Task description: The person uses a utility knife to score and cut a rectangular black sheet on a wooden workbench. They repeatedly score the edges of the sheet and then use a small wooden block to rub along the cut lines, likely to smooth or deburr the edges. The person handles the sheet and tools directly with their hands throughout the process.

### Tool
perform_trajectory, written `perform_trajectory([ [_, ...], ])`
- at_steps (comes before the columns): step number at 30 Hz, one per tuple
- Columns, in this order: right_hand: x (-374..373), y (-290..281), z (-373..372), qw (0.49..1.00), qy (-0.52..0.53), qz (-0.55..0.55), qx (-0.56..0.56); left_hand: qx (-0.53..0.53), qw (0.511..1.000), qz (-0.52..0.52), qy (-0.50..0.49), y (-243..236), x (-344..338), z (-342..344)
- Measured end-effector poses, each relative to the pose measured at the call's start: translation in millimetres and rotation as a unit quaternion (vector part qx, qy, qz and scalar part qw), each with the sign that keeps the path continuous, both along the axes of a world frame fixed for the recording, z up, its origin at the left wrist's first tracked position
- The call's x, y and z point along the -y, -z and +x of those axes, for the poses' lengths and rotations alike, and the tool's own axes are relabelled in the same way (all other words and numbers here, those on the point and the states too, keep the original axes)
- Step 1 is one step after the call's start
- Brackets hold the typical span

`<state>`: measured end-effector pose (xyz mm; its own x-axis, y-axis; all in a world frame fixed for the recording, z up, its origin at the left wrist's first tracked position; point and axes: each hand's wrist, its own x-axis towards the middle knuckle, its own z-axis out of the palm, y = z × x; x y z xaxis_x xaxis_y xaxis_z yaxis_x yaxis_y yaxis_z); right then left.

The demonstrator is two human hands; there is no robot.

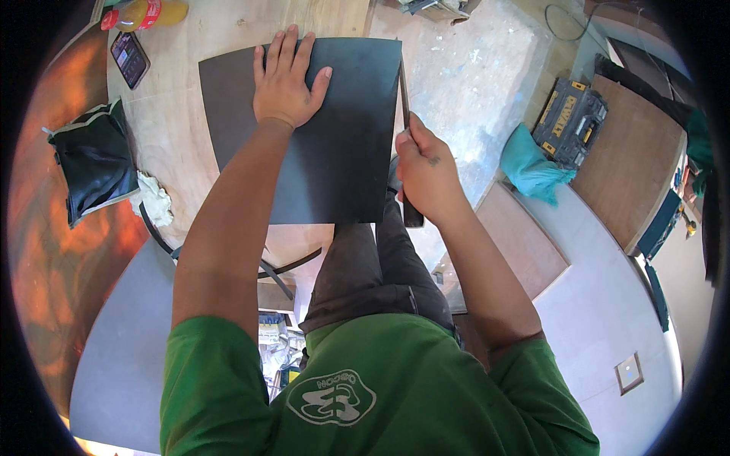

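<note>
A dark grey rectangular panel [342,159] lies across the edge of a pale wooden table [167,91]. My left hand [290,90] rests flat on its upper part, fingers spread. At the panel's right edge, my right hand [424,167] grips a long, narrow dark tool [413,211], held lengthwise beside that edge; it looks like a file or bar, and my fingers partly hide it. My trousered legs are visible below the panel.
On the left are a juice bottle [158,14], a phone [129,59], a black pouch [95,167] and white crumpled cloth [154,199]. To the right are a black-and-yellow toolbox [569,121], a teal bag [532,163], a brown board [623,159] and more tools [658,224].
</note>
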<state>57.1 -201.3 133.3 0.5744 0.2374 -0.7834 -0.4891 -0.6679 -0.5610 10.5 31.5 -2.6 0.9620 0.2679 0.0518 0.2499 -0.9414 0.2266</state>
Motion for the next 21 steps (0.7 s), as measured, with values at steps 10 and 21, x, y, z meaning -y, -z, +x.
perform_trajectory([
  [10,13,8,-26,0.999,0.010,-0.014,-0.031,-0.006,1.000,-0.001,0.004,0,2,2],
  [21,32,51,-56,0.999,-0.028,0.007,0.037,-0.009,1.000,0.005,0.013,-2,4,4],
])
